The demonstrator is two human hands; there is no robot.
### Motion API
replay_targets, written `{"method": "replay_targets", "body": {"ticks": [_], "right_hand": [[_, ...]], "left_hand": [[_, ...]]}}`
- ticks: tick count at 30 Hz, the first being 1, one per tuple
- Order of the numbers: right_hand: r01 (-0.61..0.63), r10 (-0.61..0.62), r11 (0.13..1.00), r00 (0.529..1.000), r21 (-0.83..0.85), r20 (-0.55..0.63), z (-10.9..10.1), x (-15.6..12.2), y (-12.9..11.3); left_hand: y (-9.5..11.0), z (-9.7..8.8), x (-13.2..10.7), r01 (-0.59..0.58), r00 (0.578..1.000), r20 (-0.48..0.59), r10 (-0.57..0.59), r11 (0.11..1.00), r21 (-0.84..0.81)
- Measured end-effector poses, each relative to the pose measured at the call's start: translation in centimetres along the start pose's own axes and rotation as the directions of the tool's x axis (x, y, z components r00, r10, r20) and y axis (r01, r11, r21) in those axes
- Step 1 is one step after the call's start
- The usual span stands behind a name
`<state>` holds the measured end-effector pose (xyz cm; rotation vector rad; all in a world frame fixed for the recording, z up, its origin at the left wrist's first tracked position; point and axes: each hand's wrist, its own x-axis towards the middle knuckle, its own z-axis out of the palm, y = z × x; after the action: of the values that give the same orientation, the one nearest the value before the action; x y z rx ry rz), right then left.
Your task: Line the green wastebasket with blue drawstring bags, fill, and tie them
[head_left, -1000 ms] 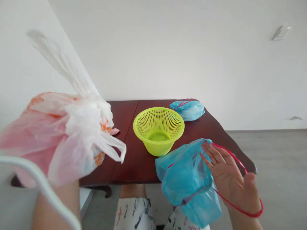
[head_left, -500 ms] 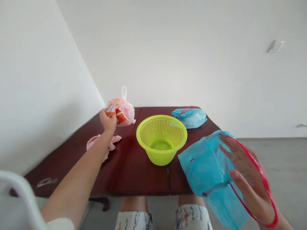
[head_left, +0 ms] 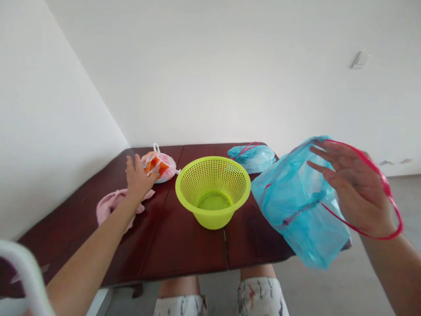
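My left hand [head_left: 140,177] has its fingers spread beside a tied white plastic bag [head_left: 166,164] with orange print and pink contents, which rests on the table. On the right, my right hand [head_left: 358,188] is raised with fingers apart, and the red drawstring of a blue plastic bag [head_left: 292,193] loops around its wrist. That bag hangs wide and loose over the table's right edge. A yellow-green perforated basket [head_left: 213,219] stands upright between my hands with nothing inside. Partly behind my left forearm lies a pink cloth [head_left: 110,206].
A second blue bag [head_left: 255,159] with red string, filled and closed, lies at the back right of the dark red wooden table [head_left: 184,250]. White walls rise behind and to the left. A white curved bar [head_left: 24,263] is at the lower left.
My left hand has let go of the white and orange bag, which now sits on the table. My right hand and the blue bag have moved up.
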<state>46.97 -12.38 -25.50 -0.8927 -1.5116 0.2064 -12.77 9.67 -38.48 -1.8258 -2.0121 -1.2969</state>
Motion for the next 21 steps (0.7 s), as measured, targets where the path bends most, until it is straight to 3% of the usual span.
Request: {"method": "replay_targets", "body": {"ticks": [4, 7, 10, 12, 13, 14, 15, 17, 19, 20, 21], "right_hand": [[0.156, -0.164, 0.985, 0.978, -0.07, -0.129, 0.4, 1.9, -0.5], [0.287, -0.329, 0.924, 0.934, -0.254, -0.143, 0.9, 1.3, 0.0], [0.429, -0.394, 0.851, 0.903, -0.302, 0.174, 1.3, -1.0, 1.0], [0.52, -0.418, 0.829, 0.82, -0.204, 0.391, 1.9, -3.2, 1.2], [0.555, -0.439, 0.816, 0.777, -0.162, 0.452, 2.3, -4.6, 1.0], [0.576, -0.453, 0.807, 0.748, -0.134, 0.485, 2.7, -6.1, 0.6], [0.586, -0.465, 0.802, 0.733, -0.114, 0.497, 3.1, -7.6, 0.0], [0.587, -0.47, 0.805, 0.723, -0.09, 0.506, 3.6, -10.7, -1.3], [0.59, -0.469, 0.801, 0.724, -0.101, 0.506, 3.3, -13.1, -1.8], [0.584, -0.464, 0.799, 0.751, -0.144, 0.47, 2.7, -13.8, -1.3], [0.562, -0.454, 0.798, 0.798, -0.217, 0.396, 1.9, -13.9, -0.4]], "left_hand": [[2.2, -4.1, -4.2, -0.246, 0.968, -0.096, 0.233, 0.957, -0.157], [3.1, -7.0, -10.3, -0.276, 0.959, -0.126, 0.254, 0.937, -0.213], [2.8, -8.8, -18.3, -0.202, 0.979, -0.097, 0.181, 0.932, -0.299], [2.8, -9.1, -23.9, -0.138, 0.984, 0.042, 0.172, 0.895, -0.423], [3.2, -9.1, -26.4, -0.138, 0.95, 0.176, 0.259, 0.851, -0.507], [4.1, -9.0, -28.7, -0.112, 0.88, 0.323, 0.349, 0.812, -0.573], [5.4, -8.6, -30.5, -0.044, 0.798, 0.454, 0.395, 0.79, -0.611], [9.2, -7.3, -33.1, 0.211, 0.581, 0.728, 0.364, 0.796, -0.567], [13.6, -5.2, -34.2, 0.467, 0.487, 0.814, 0.315, 0.694, -0.548], [15.8, -3.8, -34.3, 0.579, 0.456, 0.827, 0.328, 0.596, -0.556], [17.8, -2.2, -34.2, 0.679, 0.457, 0.829, 0.322, 0.476, -0.559]]}}
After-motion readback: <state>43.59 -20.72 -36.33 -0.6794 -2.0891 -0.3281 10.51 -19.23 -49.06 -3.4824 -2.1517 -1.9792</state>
